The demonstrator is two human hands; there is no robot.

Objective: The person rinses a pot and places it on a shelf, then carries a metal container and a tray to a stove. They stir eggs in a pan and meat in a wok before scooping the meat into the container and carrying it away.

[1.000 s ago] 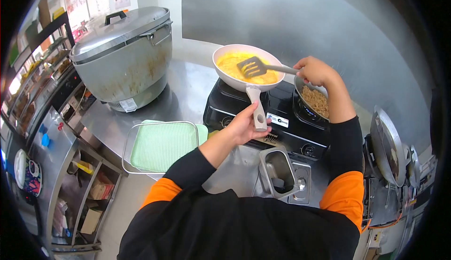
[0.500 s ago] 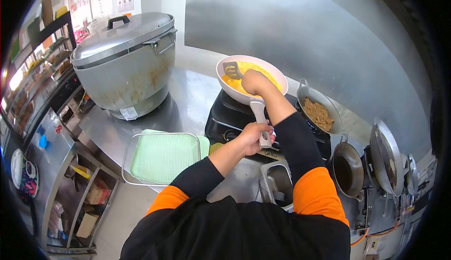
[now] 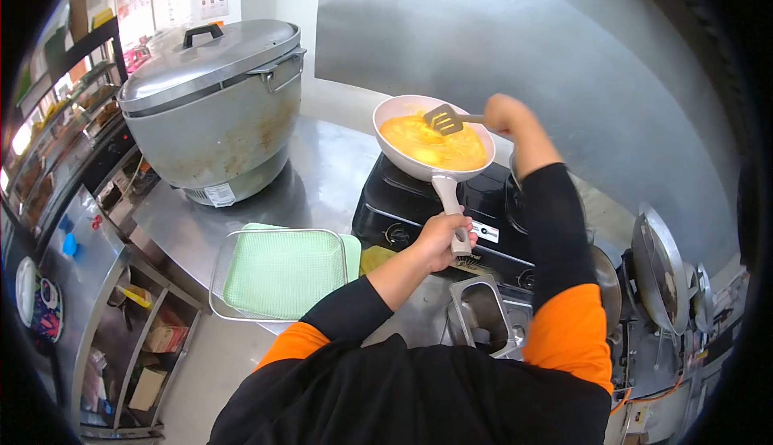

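Note:
My left hand [image 3: 444, 240] is closed round the handle of a light pink frying pan [image 3: 390, 115]. Yellow-orange egg mixture [image 3: 435, 152] lies in the pan, which is over a black gas stove [image 3: 378, 195]. In my right hand [image 3: 509, 115], out beyond the pan's right rim, is the handle of a grey slotted spatula [image 3: 444, 120]. The spatula's head is over the far part of the mixture.
A large lidded pot [image 3: 233, 99] stands at the left. Nearer are a wire basket [image 3: 345, 256] on a green tray and a metal container [image 3: 483, 312]. At the right are a wok [image 3: 662, 268] and other pans, partly hidden by my right arm.
My right hand has moved right, from over the pan to beyond its rim. The spatula's head has shifted right, and more of the egg mixture shows. My left hand still holds the handle.

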